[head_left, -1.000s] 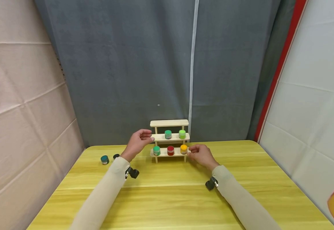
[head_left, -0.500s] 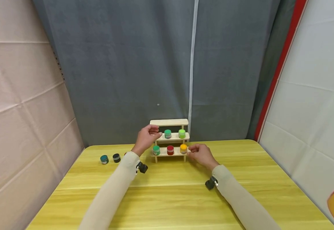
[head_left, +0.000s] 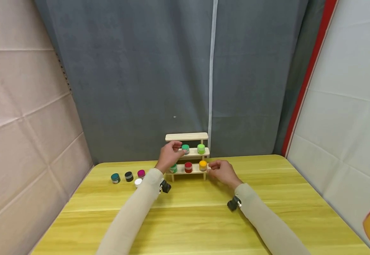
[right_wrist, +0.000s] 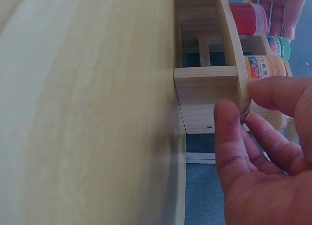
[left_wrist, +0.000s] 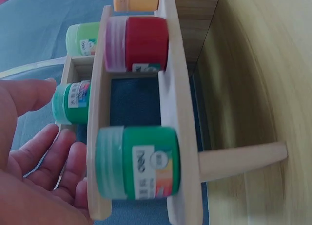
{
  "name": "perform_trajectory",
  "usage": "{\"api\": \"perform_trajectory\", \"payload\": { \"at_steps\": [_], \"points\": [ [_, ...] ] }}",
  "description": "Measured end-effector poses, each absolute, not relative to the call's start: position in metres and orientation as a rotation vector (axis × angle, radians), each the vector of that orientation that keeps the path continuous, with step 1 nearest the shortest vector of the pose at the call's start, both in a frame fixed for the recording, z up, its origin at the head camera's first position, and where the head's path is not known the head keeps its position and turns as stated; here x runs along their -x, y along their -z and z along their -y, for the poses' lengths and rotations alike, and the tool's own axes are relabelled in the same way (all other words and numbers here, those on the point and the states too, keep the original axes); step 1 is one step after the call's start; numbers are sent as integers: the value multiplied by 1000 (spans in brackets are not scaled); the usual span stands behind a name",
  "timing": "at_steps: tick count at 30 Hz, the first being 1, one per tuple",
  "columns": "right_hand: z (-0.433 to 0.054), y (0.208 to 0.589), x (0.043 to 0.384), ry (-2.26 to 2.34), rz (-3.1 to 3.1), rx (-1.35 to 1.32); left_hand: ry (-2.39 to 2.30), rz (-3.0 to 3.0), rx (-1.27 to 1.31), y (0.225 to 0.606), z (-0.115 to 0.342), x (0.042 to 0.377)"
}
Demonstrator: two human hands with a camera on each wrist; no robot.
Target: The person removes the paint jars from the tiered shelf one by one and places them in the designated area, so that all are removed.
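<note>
A three-tier wooden display rack [head_left: 186, 136] stands at the back of the table. My left hand [head_left: 170, 156] is at its middle tier, thumb and fingers spread around a small green-lidded paint jar [left_wrist: 71, 103], without a clear grip on it. To that jar's right sits a light green paint jar [head_left: 201, 148]. On the lowest tier are a green paint jar [left_wrist: 137, 162], a red paint jar [head_left: 188, 167] and a yellow paint jar [head_left: 202, 165]. My right hand [right_wrist: 273, 147] pinches the right end of the lowest tier, beside the yellow jar.
Left of the rack, a teal jar [head_left: 115, 178], a black jar [head_left: 128, 176], a magenta jar [head_left: 141, 173] and a white-lidded jar [head_left: 138, 182] lie or stand on the wooden table [head_left: 191, 219]. A grey curtain [head_left: 134, 88] hangs close behind the rack.
My left hand has moved right, from the middle tier's left end to the green-lidded jar. The magenta and white-lidded jars have come into sight behind it. My right hand has stayed put.
</note>
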State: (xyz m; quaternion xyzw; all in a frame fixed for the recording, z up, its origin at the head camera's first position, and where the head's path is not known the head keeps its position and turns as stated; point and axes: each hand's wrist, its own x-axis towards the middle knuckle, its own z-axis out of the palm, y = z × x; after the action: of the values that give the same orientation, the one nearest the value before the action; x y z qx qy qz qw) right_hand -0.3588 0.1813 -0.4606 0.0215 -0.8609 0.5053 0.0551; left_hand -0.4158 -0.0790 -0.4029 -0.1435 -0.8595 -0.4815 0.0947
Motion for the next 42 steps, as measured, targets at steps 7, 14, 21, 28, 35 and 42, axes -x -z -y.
{"api": "perform_trajectory", "payload": {
  "at_steps": [7,14,21,28,35,42],
  "points": [
    [-181,461,359,-1540,2619,-76,1444,2576,424,404,74,411],
    [-182,459,359,-1550,2615,-76,1336,2589,409,407,71,414],
    [-184,459,359,-1550,2632,-70,1380,2554,420,408,71,411],
    [-185,458,359,-1551,2627,-65,1457,2539,463,405,78,408],
    [-186,458,357,-1542,2631,-74,1494,2545,466,404,87,407],
    [-186,459,359,-1537,2635,-80,1586,2510,456,398,99,406]
  ]
}}
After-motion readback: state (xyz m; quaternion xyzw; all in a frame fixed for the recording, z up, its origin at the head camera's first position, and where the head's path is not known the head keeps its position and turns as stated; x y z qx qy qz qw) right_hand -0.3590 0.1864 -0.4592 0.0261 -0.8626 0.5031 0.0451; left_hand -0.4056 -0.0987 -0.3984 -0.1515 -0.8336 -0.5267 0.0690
